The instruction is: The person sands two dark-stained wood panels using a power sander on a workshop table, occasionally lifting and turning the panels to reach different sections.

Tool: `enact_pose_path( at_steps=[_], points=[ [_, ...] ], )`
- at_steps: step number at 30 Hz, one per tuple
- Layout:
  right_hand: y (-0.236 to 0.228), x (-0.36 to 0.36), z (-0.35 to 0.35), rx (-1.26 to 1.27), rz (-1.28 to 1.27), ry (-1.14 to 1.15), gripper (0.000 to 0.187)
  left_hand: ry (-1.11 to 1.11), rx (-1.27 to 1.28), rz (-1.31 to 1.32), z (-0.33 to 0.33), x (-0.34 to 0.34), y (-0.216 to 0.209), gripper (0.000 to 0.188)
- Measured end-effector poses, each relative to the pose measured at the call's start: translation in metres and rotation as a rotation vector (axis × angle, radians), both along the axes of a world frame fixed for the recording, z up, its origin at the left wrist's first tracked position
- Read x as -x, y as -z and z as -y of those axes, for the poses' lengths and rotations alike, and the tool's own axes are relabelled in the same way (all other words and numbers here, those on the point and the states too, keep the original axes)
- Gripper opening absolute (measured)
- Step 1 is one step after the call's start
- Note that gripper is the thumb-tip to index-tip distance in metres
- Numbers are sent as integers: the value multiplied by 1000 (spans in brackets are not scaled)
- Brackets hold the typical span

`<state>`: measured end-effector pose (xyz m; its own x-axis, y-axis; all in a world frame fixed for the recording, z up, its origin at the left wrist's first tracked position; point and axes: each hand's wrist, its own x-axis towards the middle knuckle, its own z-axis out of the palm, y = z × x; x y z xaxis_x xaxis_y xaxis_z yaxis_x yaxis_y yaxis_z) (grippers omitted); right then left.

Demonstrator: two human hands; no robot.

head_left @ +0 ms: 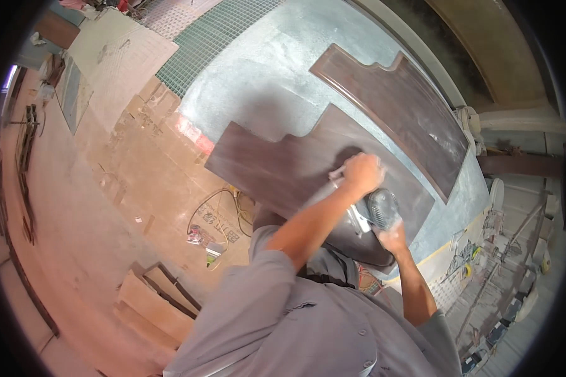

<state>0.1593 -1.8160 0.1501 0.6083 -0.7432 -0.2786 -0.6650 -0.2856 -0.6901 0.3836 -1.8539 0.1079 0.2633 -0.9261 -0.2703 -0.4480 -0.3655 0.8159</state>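
A power sander (pixel 378 210) is held on the near dark wooden panel (pixel 283 169), at its right end, close to the edge nearest the person. The left hand (pixel 361 173) is closed around the front part of the tool, and the right hand (pixel 393 239) is closed on its rear grip. The panel lies flat on a grey dusty worktable (pixel 258 81); a second dark panel (pixel 399 103) lies beyond it, apart from it. The surface around the sander looks paler and dustier, so this part is judged to be worked already, while the left part of the panel looks darker (possibly not yet treated). How much remains cannot be told with certainty. The pad under the sander is hidden by the hands, and the lower right corner of the panel is covered by the forearms. The cable (pixel 214 201) on the floor is only partly seen.
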Motion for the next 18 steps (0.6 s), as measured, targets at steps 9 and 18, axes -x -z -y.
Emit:
enact_pose_path(
  at_steps=[9, 18],
  points=[
    [9, -262, -10, -63, -247, -213, 79, -403, -41, 155, -90, -273, 29, 41],
    [-15, -393, -20, -110, -23, -346, 55, -596, 91, 205, -141, -392, 25, 48]
  ],
)
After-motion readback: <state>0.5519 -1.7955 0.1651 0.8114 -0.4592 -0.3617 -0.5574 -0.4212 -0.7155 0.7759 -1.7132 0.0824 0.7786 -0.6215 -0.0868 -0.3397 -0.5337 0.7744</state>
